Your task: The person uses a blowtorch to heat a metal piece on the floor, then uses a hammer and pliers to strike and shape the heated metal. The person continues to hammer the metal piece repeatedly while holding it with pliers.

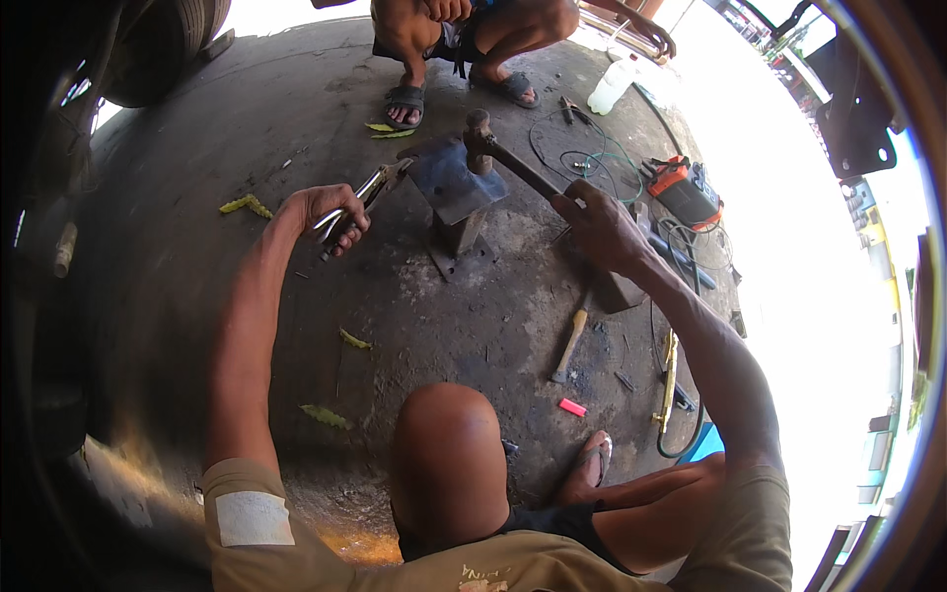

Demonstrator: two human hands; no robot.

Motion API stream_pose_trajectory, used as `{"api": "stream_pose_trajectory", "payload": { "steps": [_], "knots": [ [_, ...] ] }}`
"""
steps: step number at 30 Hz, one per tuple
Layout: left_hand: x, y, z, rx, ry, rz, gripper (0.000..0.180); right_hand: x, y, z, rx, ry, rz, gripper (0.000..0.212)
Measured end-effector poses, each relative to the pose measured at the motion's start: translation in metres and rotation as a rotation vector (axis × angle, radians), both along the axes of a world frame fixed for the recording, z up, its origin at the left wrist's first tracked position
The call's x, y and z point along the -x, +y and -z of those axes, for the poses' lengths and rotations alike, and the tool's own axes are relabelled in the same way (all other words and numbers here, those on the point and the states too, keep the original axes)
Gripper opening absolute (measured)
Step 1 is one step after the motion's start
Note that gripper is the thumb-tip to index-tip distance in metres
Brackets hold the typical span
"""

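My left hand is wrapped round the handles of silver locking pliers. Their jaws reach the left edge of a dark, flat metal plate, though a clamped piece there is hard to make out. The plate lies on top of a short metal stand with a base on the floor. In my right hand is the handle of a hammer. Its steel head is over the plate's right part, upright and apparently touching it. Both arms are stretched forward.
A person squats opposite in sandals. To the right are an orange and black welding machine, cables, a plastic bottle, a wooden-handled hammer and a pink piece. Leaves lie about. A large tyre stands at the far left.
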State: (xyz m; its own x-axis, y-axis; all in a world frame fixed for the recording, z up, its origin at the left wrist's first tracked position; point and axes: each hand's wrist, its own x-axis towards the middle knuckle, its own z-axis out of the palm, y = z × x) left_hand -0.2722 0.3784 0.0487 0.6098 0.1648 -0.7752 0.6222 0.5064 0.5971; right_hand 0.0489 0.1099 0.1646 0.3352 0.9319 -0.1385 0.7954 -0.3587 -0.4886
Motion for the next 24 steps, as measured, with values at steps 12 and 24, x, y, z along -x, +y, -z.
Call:
{"api": "stream_pose_trajectory", "payload": {
  "steps": [12,24],
  "knots": [
    [-0.020,0.042,-0.017,-0.406,0.319,0.356,0.034,0.008,-0.003,-0.060,-0.561,0.244,0.099,0.052],
    [-0.033,0.056,-0.021,-0.494,0.447,0.550,0.034,-0.028,0.010,0.050,-0.114,0.107,0.046,0.046]
  ]
}}
